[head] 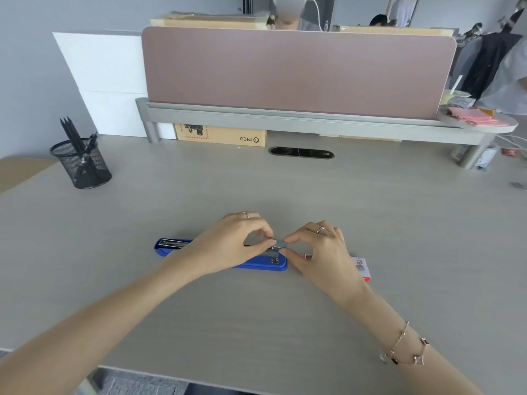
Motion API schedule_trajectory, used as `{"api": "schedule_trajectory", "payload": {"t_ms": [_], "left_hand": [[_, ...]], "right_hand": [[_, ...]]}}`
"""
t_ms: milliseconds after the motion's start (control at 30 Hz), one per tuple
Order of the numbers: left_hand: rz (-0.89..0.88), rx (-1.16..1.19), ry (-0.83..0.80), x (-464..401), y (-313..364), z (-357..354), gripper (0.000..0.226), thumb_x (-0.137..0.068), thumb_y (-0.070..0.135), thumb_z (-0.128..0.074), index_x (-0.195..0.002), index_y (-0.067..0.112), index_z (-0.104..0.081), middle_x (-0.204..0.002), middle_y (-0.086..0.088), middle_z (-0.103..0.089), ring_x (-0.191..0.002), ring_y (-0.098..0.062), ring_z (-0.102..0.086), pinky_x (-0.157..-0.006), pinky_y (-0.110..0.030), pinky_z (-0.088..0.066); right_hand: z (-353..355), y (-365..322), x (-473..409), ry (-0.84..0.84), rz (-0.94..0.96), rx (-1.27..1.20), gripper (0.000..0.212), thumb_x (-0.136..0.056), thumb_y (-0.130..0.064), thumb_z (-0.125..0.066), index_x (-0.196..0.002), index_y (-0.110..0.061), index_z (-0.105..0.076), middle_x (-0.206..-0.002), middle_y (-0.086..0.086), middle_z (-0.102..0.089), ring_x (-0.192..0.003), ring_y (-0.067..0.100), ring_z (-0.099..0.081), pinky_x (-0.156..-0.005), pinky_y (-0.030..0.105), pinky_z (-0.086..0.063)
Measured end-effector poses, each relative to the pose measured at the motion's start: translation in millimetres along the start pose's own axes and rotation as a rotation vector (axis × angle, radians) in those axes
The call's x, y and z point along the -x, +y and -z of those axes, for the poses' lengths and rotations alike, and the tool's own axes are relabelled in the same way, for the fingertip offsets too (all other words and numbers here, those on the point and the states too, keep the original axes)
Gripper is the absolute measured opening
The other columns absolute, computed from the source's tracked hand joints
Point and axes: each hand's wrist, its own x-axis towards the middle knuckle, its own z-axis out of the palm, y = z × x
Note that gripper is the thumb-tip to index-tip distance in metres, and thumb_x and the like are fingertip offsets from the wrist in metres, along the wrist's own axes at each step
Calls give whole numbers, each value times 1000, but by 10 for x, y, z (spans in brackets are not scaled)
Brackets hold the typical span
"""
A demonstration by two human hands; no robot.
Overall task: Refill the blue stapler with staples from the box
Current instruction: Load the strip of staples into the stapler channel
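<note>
Pale wood-grain counter (256,323), centre: the blue stapler (256,265) lies opened flat. Left hand (228,246) and right hand (319,252) pinch what appears to be a staple strip (281,244) over its channel; staple box (362,267) at three o'clock. Seat the strip level, legs down.

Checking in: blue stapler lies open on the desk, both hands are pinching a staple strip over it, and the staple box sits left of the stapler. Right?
Not quite. The head view shows the staple box to the right of the blue stapler, partly behind the right hand. The rest holds: the left hand and right hand pinch the staple strip over the open stapler.
</note>
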Motion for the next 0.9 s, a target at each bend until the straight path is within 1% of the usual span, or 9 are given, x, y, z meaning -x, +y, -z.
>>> {"api": "schedule_trajectory", "payload": {"t_ms": [100, 233, 333, 433, 600, 667, 800, 900], "left_hand": [[-4, -53, -9, 36, -74, 45, 22, -85, 44, -63, -98, 26, -66, -95, 16, -61, -89, -1, -51, -75, -8, -32], [20, -65, -46, 42, -152, 77, 20, -86, 45, -62, -98, 29, -66, -97, 15, -61, -91, -5, -51, -77, -22, -39], [37, -56, -75, 40, -183, 64, 19, -86, 46, -60, -97, 31, -65, -97, 15, -62, -91, -3, -52, -78, -26, -43], [43, -20, -102, 28, -189, 41, 16, -86, 45, -61, -94, 33, -66, -93, 14, -62, -91, -3, -54, -80, -33, -48], [50, 48, -132, 4, -192, 31, 15, -84, 44, -64, -91, 31, -67, -90, 12, -62, -88, -4, -57, -79, -33, -49], [59, 56, -137, -5, -195, 28, 15, -83, 43, -65, -91, 31, -68, -87, 12, -62, -86, -5, -58, -78, -33, -50], [81, 77, -141, -19, -196, 23, 13, -82, 42, -67, -89, 31, -70, -85, 11, -63, -84, -6, -58, -75, -33, -51], [96, 80, -148, -34, -195, 26, 12, -80, 41, -70, -87, 32, -71, -84, 11, -64, -83, -5, -59, -73, -31, -51]], "right_hand": [[-44, -38, -43, -14, 21, 8, 11, -76, -31, -69, -84, -24, -67, -88, -8, -68, -87, 18, -53, -76, 24, -26], [-66, -75, -86, -26, 30, 1, 11, -76, -30, -69, -85, -23, -68, -90, -7, -68, -90, 19, -52, -78, 25, -26], [-67, -81, -105, -44, 28, 3, 10, -77, -30, -68, -86, -24, -68, -92, -7, -68, -92, 19, -50, -79, 25, -26], [-61, -69, -113, -70, -3, -18, 11, -77, -31, -68, -86, -25, -68, -92, -7, -68, -94, 18, -50, -82, 26, -27], [-35, -35, -120, -145, -66, -93, 9, -77, -34, -67, -86, -31, -67, -94, -13, -66, -96, 12, -46, -90, 29, -34], [-24, -31, -130, -170, -81, -114, 9, -77, -34, -67, -86, -33, -66, -94, -14, -65, -97, 10, -45, -92, 28, -33], [9, -43, -164, -203, -95, -129, 8, -77, -34, -67, -85, -32, -67, -91, -16, -61, -99, 9, -43, -91, 26, -26], [38, -50, -179, -231, -107, -150, 9, -75, -34, -69, -84, -31, -68, -92, -14, -62, -100, 8, -42, -90, 26, -26]]}}
